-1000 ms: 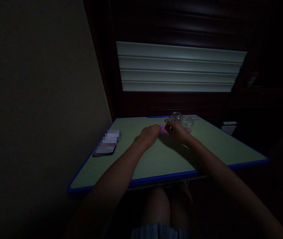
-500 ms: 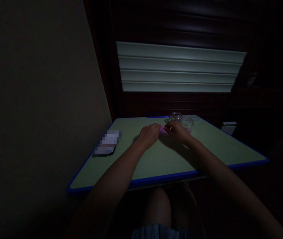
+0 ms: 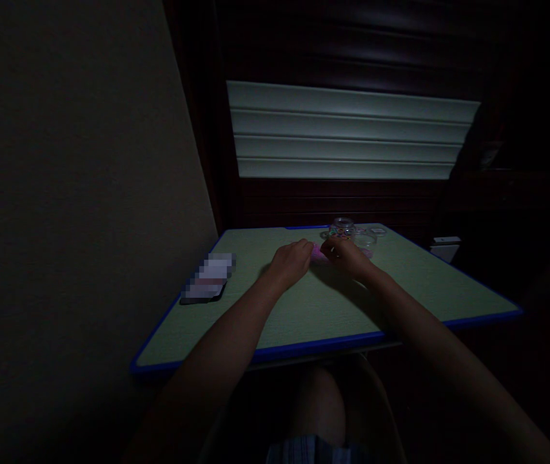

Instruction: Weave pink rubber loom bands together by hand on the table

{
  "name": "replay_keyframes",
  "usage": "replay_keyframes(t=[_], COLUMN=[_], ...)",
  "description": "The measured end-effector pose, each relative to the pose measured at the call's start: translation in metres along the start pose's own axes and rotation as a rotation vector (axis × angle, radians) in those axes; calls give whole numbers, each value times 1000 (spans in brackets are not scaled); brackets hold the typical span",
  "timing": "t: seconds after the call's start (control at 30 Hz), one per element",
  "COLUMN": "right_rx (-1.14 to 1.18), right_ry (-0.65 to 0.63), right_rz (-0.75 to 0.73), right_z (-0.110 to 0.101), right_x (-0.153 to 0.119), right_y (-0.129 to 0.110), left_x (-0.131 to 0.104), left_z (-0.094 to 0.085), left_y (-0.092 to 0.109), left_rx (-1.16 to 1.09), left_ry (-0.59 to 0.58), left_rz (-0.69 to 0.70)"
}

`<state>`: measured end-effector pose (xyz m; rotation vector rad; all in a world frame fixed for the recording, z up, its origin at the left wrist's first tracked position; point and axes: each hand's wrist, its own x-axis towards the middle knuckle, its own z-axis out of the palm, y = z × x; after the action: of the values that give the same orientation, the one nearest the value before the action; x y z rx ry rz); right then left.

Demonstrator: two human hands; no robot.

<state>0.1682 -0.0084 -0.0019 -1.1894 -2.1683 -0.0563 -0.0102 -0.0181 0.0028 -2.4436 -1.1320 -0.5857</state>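
A small pink thing (image 3: 317, 253), too dim and small to name, lies between my two hands over the table. My left hand (image 3: 292, 260) has its fingers curled closed at the pink thing's left side. On its right side, the fingertips of my right hand (image 3: 345, 256) are pinched together against it. Just behind my right hand stands a clear round jar (image 3: 342, 228) with small coloured rings in it. A second clear container (image 3: 366, 242), with something pink low inside, is partly hidden by that hand.
The light green table (image 3: 275, 328) has a raised blue edge. A blurred-out flat object (image 3: 208, 278) lies at its left side. Clear lids (image 3: 377, 231) rest at the back right. A wall (image 3: 86, 193) rises close on the left.
Both hands stay nearly in place, with the right fingertips shifted very slightly to the right. The pink thing between them looks a little different in shape. My knee below has moved right.
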Motion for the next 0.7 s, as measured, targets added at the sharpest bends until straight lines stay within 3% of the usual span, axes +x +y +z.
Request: replay_keyframes(t=[0.43, 0.7], right_rx=[-30, -19], right_ry=[-22, 17], right_rz=[34, 17], right_z=[0, 1], right_x=[0, 0], right_y=[0, 2], left_x=[-1, 2], left_z=[3, 4], left_y=[-1, 1], left_rx=[-49, -273], left_ry=[21, 81], left_rz=[-17, -101])
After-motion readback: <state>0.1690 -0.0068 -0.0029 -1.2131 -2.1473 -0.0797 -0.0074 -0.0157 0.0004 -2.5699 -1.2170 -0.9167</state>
